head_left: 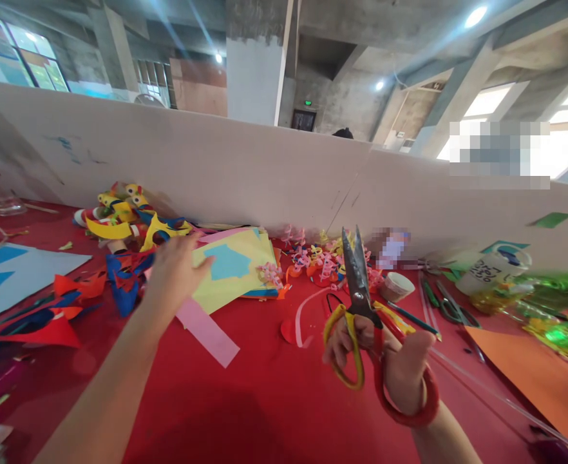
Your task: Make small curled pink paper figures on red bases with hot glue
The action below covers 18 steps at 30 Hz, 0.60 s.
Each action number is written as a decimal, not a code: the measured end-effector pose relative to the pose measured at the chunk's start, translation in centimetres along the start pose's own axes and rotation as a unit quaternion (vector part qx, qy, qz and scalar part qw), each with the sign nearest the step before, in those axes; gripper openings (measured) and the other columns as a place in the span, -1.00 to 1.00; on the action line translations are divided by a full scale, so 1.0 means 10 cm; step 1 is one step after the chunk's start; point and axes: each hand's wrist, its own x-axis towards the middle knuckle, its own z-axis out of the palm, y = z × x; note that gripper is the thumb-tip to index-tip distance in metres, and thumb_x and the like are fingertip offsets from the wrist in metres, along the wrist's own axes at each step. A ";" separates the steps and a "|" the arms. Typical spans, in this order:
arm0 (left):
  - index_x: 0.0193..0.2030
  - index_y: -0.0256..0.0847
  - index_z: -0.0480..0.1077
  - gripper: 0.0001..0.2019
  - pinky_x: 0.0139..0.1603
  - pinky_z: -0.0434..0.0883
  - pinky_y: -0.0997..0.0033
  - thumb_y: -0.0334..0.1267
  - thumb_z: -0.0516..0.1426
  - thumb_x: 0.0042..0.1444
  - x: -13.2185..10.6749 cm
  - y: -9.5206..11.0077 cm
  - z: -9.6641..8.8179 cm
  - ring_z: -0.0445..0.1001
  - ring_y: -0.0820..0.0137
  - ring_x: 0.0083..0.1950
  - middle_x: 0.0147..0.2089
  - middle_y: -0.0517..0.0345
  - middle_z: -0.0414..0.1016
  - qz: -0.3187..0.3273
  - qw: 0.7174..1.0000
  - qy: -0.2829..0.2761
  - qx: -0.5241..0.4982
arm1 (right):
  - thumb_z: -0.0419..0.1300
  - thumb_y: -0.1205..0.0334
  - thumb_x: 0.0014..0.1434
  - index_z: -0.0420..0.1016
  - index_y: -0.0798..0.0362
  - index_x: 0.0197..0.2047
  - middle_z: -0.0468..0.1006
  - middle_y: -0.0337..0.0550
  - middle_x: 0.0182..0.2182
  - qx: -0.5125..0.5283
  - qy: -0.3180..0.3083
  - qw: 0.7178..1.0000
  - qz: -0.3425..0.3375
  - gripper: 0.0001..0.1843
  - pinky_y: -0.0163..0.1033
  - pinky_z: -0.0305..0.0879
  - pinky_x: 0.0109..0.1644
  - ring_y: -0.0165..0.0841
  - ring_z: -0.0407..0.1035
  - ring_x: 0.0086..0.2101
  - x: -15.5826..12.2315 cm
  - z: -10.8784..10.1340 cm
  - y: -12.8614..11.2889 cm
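My right hand point(407, 367) holds a pair of scissors point(357, 270) upright over the red table, fingers through the yellow and red handle loops. The blades point away from me and stand slightly apart. My left hand point(172, 274) reaches over the paper pile, thumb apart from the fingers, whose tips are partly hidden. Beneath it lies a pink paper strip point(214, 338); whether the hand touches it I cannot tell. Just right of this hand are yellow paper sheets point(226, 293) with a blue paper piece point(230, 261) on top.
Pink curled paper pieces point(308, 258) lie along the white partition point(265, 167). Blue and red paper scraps point(122, 283) and yellow paper figures point(129, 203) are at left. At right are a tape roll point(397, 285), more scissors point(455, 306), a white container point(487, 270) and orange paper point(530, 374).
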 end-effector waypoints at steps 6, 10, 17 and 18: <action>0.23 -0.09 0.14 -0.43 0.15 0.22 0.17 -0.11 0.13 0.07 -0.56 0.90 0.51 0.20 0.13 0.23 0.23 -0.06 0.25 0.115 0.852 -0.305 -0.409 | -0.70 -0.43 -0.04 0.23 0.00 -0.48 0.28 -0.12 -0.64 -0.047 0.039 0.998 0.012 -0.09 -0.22 0.26 -0.56 -0.22 0.36 -0.52 -0.05 0.11 0.09; -0.03 -0.14 0.38 -0.70 -0.06 0.33 0.28 -0.10 0.00 0.18 -0.77 1.04 0.78 0.40 0.21 -0.08 -0.16 0.00 0.46 0.075 0.833 -0.346 -0.426 | -0.65 -0.50 -0.09 0.22 0.00 -0.52 0.27 -0.13 -0.65 -0.059 0.028 0.998 0.011 -0.10 -0.22 0.26 -0.57 -0.22 0.36 -0.52 -0.04 0.06 0.01; -0.41 -0.19 0.41 -0.70 -0.32 0.26 0.46 -0.11 -0.03 0.17 -0.71 0.83 0.85 0.30 0.37 -0.37 -0.41 0.13 0.35 0.013 0.856 -0.312 -0.412 | -0.31 -0.52 -0.03 0.20 0.00 -0.60 0.29 -0.17 -0.71 -0.064 0.152 0.986 0.034 -0.25 -0.22 0.21 -0.62 -0.28 0.29 -0.63 0.02 -0.51 -0.35; -0.41 -0.20 0.41 -0.69 -0.36 0.24 0.47 -0.09 -0.04 0.17 -0.68 0.78 0.83 0.26 0.40 -0.41 -0.40 0.13 0.34 -0.009 0.854 -0.309 -0.418 | -0.26 -0.46 0.03 0.20 0.00 -0.61 0.28 -0.19 -0.74 -0.090 0.197 0.975 0.044 -0.30 -0.24 0.19 -0.63 -0.30 0.27 -0.66 0.01 -0.63 -0.35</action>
